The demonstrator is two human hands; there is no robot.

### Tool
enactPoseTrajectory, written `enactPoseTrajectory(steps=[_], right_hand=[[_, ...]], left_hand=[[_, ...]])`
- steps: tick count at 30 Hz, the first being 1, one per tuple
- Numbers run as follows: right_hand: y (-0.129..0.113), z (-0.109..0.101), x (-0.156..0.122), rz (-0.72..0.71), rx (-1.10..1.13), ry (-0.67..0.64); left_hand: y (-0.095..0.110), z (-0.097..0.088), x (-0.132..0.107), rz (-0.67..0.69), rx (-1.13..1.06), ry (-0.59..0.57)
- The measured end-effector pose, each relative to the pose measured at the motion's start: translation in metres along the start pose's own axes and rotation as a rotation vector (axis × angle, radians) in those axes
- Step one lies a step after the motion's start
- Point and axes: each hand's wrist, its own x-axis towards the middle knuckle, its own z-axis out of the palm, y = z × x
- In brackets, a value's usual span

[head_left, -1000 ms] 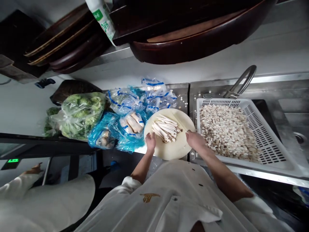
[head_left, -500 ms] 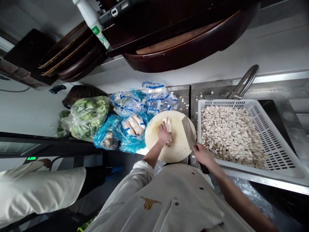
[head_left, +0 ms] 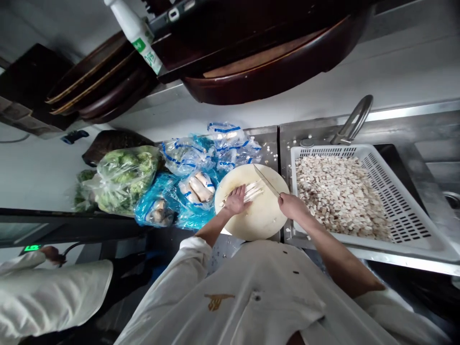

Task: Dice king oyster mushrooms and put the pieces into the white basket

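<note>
On the round white cutting board (head_left: 251, 223) lies a bundle of pale mushroom strips (head_left: 254, 191). My left hand (head_left: 236, 200) rests at the left end of the strips, fingers stretched out and lying flat. A cleaver (head_left: 266, 180) is in my right hand (head_left: 292, 207), whose fingers are wrapped round its handle. Its blade stands nearly edge-on over the board's right part, apart from the strips. Left of the board, an opened plastic bag holds whole king oyster mushrooms (head_left: 201, 186).
A white perforated basket (head_left: 413, 225) of diced mushroom (head_left: 338, 196) sits over the sink, below a faucet (head_left: 354, 120). Bagged green vegetables (head_left: 125, 177) and more plastic bags (head_left: 187, 155) crowd the left. Dark wooden trays (head_left: 266, 86) hang low overhead. Another person's white garment (head_left: 53, 297) shows at left.
My right hand has swung the cleaver from the board's right edge inward and turned its blade edge-on. My left hand has shifted slightly left and flattened; the strips now lie more slanted.
</note>
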Motion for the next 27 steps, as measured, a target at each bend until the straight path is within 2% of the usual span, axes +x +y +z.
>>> enactPoseTrajectory(steps=[11,13,18,21,27], right_hand=[[-0.021,0.014,0.012,0.045,-0.035,-0.004],[-0.024,0.015,0.011,0.061,-0.04,-0.024],[-0.033,0.016,0.005,0.062,-0.063,0.029],[-0.039,0.016,0.0,0.088,-0.07,-0.016],[-0.051,0.016,-0.007,0.081,-0.092,0.032]], left_hand=[[-0.011,-0.001,0.009,0.047,-0.06,0.042],[-0.009,-0.001,0.009,0.06,-0.053,0.028],[-0.002,0.003,0.009,0.086,-0.09,0.05],[0.0,0.006,0.01,0.089,-0.087,0.061],[-0.002,0.0,0.012,0.157,-0.02,0.028]])
